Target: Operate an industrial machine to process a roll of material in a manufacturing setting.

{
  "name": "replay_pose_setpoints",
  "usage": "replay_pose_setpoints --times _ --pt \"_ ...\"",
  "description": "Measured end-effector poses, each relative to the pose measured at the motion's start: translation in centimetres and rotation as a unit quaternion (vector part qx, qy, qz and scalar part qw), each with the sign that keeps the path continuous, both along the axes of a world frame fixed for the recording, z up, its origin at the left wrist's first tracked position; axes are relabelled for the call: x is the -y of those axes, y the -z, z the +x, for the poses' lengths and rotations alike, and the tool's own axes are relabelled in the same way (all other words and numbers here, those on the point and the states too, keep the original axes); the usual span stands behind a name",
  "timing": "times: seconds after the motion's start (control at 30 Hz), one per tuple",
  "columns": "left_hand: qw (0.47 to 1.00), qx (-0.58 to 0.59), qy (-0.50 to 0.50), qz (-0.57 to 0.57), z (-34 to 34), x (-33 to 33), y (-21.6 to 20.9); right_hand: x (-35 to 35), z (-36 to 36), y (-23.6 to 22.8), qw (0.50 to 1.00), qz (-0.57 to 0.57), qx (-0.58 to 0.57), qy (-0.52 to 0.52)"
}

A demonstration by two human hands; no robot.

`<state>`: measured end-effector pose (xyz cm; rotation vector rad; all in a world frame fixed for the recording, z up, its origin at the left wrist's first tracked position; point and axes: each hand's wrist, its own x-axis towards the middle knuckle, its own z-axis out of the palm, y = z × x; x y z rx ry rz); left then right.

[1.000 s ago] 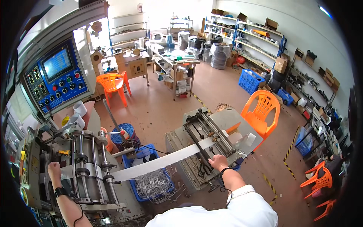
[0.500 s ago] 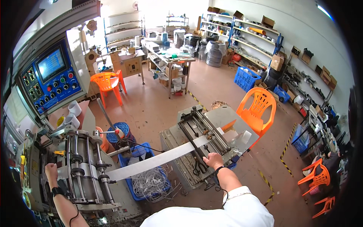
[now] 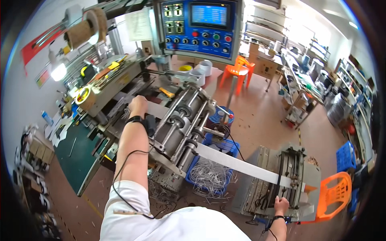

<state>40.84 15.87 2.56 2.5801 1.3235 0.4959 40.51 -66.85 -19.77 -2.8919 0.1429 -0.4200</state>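
Observation:
My left hand [image 3: 138, 105] is a closed fist at the left side of the roller machine [image 3: 177, 124], around the near end of a white strip that runs out of the rollers. On the machine's right side the long white strip [image 3: 241, 164] spans across to a second, lower machine with rails [image 3: 291, 176]. My right hand [image 3: 281, 205] is closed too, low at the near edge of that second machine, below the strip. What its fingers grip, if anything, is hidden. Black scissors [image 3: 263, 201] lie on the second machine, left of my right hand.
A blue crate of tangled white offcuts [image 3: 211, 176] stands between the machines. The blue control panel [image 3: 199, 30] hangs above the rollers. An orange chair [image 3: 333, 197] stands at right. A yellow-handled tool [image 3: 167, 92] lies beyond my left hand, and a green-topped table [image 3: 76, 158] is at left.
My view has swung left, bringing the control panel and left bench into the middle. My left arm reaches out farther forward in view; both hands stay closed at their machines.

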Motion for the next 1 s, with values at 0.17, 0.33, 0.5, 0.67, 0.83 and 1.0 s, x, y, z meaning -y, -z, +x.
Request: replay_pose_setpoints --times 0.17,0.33,0.5,0.67,0.83,1.0 --pt "0.982 -0.001 -0.185 -0.028 -3.8 -0.3 -1.1 -1.2 -0.1 -0.7 0.999 0.019 -0.034 0.035" --pt "0.966 0.004 -0.258 -0.035 -4.1 -0.7 -0.8 -0.9 0.1 -0.6 0.997 0.026 -0.049 0.051" --pt "0.982 0.036 -0.186 -0.010 -2.5 1.0 -2.5 0.1 -0.2 0.0 0.999 0.021 -0.027 0.030" --pt "0.979 0.072 -0.187 0.022 -2.0 -1.2 -1.7 -0.3 0.8 0.7 0.999 0.020 -0.035 0.032" --pt "0.982 0.092 -0.159 0.036 -0.6 1.5 -2.9 0.1 0.2 0.4 0.999 0.013 -0.040 0.034" --pt "0.977 0.114 -0.073 0.163 0.7 0.8 -2.1 0.0 0.3 0.5 0.998 0.001 -0.047 0.041"
